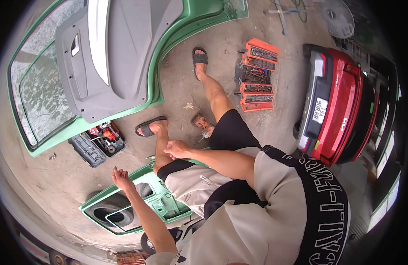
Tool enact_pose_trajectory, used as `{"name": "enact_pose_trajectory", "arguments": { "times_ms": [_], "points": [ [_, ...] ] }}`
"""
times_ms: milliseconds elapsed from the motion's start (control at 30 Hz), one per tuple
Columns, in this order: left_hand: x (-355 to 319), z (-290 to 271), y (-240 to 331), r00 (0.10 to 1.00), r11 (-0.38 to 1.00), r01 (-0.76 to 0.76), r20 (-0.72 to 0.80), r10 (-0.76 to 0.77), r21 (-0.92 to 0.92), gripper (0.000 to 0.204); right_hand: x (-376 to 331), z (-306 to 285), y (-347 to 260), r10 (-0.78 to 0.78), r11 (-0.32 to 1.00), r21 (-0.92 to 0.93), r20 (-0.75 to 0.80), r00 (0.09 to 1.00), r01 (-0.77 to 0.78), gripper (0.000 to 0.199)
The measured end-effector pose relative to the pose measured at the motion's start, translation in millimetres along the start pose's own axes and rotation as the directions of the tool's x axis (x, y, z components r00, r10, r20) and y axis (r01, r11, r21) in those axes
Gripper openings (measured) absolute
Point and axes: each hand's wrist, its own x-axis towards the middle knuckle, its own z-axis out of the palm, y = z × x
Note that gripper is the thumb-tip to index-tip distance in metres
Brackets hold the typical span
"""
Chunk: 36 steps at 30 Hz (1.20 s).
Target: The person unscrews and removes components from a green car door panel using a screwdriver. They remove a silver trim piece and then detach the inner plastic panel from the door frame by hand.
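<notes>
My left hand [121,178] is held up in the air below the open dark tool case, its fingers loosely bent and a little apart, with nothing visible in them. My right hand [177,149] is in front of my body near my knee, fingers curled inward; whatever may be inside it is hidden. Neither hand touches the large green car door [157,75] with its grey inner trim panel [129,57] at the upper left. The tool case [91,148] lies by that door's lower edge and holds a red and black power tool [107,134].
An orange fold-out toolbox [258,106] full of hand tools stands on the concrete floor [177,66]. To the right is a red car [341,106]. A second green door [171,205] lies near my legs, with a tyre [104,203] showing through its window opening.
</notes>
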Motion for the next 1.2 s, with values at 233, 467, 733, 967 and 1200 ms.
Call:
{"name": "enact_pose_trajectory", "arguments": {
  "times_ms": [233,467,733,967,1200],
  "points": [
    [-81,62,33,0.996,0.877,-0.080,0.011,0.084,0.474,0.021,6,-54,101,-0.075,0.968,-0.235,0.073,0.995,0.090,0.045],
    [-154,349,-58,0.941,0.775,-0.168,0.334,-0.059,0.610,0.010,5,-323,150,-0.236,0.969,-0.007,-0.335,0.912,0.248,0.036],
    [-387,657,-144,0.469,0.663,-0.300,0.712,-0.523,0.685,0.014,-4,-576,339,0.375,0.346,0.823,-0.562,0.738,0.451,0.024],
    [-392,622,-210,0.711,0.368,-0.174,0.375,-0.595,0.913,0.015,107,-698,509,0.205,-0.094,0.735,-0.646,0.736,0.671,0.025],
    [-354,612,-193,0.887,0.230,-0.039,0.140,-0.439,0.972,0.018,213,-800,467,0.647,0.634,0.763,-0.610,0.458,0.122,0.018]
  ]
}}
